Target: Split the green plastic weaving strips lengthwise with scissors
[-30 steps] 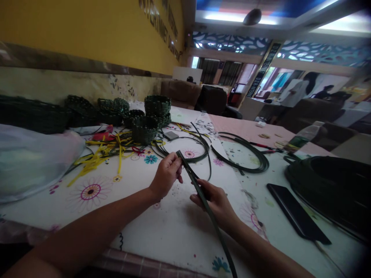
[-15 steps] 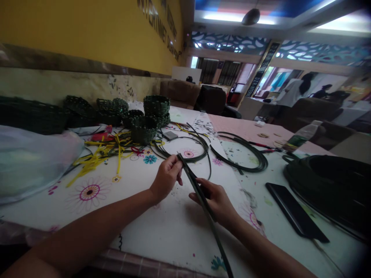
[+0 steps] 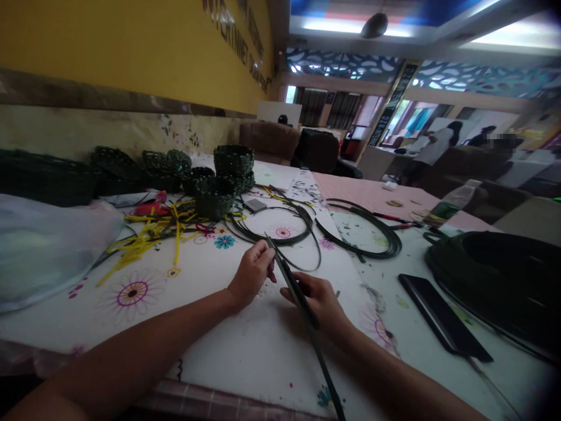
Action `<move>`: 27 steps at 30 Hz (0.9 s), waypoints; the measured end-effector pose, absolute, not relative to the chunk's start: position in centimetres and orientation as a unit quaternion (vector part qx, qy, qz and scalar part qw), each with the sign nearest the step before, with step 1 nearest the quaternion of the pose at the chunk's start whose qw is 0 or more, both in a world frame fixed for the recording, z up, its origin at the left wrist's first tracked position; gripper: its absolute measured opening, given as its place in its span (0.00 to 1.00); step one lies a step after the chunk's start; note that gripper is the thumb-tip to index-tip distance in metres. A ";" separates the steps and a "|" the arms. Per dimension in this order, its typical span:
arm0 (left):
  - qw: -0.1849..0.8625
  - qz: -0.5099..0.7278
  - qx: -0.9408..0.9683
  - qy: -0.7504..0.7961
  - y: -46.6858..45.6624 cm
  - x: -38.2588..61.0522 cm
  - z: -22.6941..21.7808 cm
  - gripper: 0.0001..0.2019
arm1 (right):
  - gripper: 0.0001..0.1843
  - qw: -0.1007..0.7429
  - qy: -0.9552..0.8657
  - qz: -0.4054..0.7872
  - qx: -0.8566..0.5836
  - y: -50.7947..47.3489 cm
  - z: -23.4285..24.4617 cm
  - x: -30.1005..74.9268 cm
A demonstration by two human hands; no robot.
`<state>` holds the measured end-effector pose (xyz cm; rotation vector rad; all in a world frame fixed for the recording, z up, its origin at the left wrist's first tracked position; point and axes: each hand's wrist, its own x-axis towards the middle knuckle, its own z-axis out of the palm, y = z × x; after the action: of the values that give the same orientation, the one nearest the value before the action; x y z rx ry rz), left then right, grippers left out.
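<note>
A long, flat dark green plastic strip (image 3: 294, 292) runs from the table's middle down past the near edge. My left hand (image 3: 253, 273) pinches its upper end between thumb and fingers. My right hand (image 3: 318, 303) grips it lower down, and the fingers hide part of the strip. A coil of the same green strip (image 3: 280, 234) lies just beyond my hands, and another (image 3: 366, 241) lies to their right. Woven dark green baskets (image 3: 214, 197) stand farther back.
Tangled yellow strips (image 3: 149, 240) lie left of my hands, beside a translucent plastic bag (image 3: 44, 248). On the right are a black phone (image 3: 442, 318), a large dark coil (image 3: 495, 275) and a plastic bottle (image 3: 451, 203). Co-workers (image 3: 433, 146) stand far off.
My right hand has shifted slightly left and toward my left hand, and the strip now hangs a little steeper. Both hands still hold it. The whole view has tilted slightly.
</note>
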<state>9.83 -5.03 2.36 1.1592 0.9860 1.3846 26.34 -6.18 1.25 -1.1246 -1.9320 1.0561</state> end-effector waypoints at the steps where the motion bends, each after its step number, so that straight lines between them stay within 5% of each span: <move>1: 0.518 0.573 0.483 0.413 -5.1 10.0 2.3 0.12 | 0.16 0.326 -0.740 0.400 -0.432 -6.0 1.2 26.3; 8: 0.539 0.597 0.399 0.440 -4.6 9.9 1.9 0.09 | 0.24 0.322 -0.751 0.340 -0.465 -5.4 1.7 27.0; 13: 0.572 0.630 0.293 0.436 -2.9 8.3 2.4 0.05 | 0.32 0.355 -0.719 0.152 -0.578 -3.2 3.4 29.7; 27: 0.603 0.690 0.115 0.383 0.7 4.3 3.1 0.08 | 0.20 0.086 -0.623 -0.055 -0.775 4.3 0.0 40.1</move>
<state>4.26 0.70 3.13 0.2663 0.8876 1.5988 40.07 4.33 -0.05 -2.3098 -1.8571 -0.1650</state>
